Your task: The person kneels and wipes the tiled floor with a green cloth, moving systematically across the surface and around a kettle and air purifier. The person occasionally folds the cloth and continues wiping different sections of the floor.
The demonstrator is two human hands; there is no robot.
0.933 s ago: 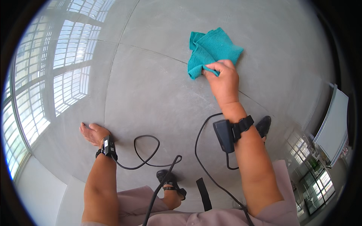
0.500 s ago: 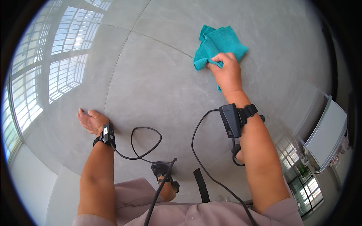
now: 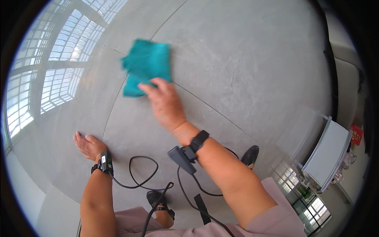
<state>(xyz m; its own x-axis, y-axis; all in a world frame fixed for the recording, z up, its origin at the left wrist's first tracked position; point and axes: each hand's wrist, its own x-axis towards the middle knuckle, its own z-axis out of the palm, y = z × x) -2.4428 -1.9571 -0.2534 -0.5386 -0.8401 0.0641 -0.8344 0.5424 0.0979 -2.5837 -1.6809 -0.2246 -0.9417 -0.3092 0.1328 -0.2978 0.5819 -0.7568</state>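
Observation:
A teal cloth (image 3: 149, 59) lies loosely folded and spread on the grey floor (image 3: 244, 87), ahead of me and a little left of centre. My right hand (image 3: 167, 104) is on its near edge, with the thumb and fingers closed on the fabric. Motion blurs the cloth and those fingertips, and the palm side is hidden. Off to the left, my left hand (image 3: 90, 146) rests on the floor, holding nothing, its fingers stretched out. Each wrist wears a black strapped device.
Black cables (image 3: 144, 158) loop from the wrist devices near my body. My black shoes (image 3: 249, 155) are on the floor below. At the right stands a pale panel with a metal frame (image 3: 327, 152). Bright window reflections (image 3: 65, 59) cover the floor at far left.
My right hand has swept the teal cloth leftward across the floor, and the cloth lies more spread out. The left hand stays on the floor, while the whole view has shifted slightly.

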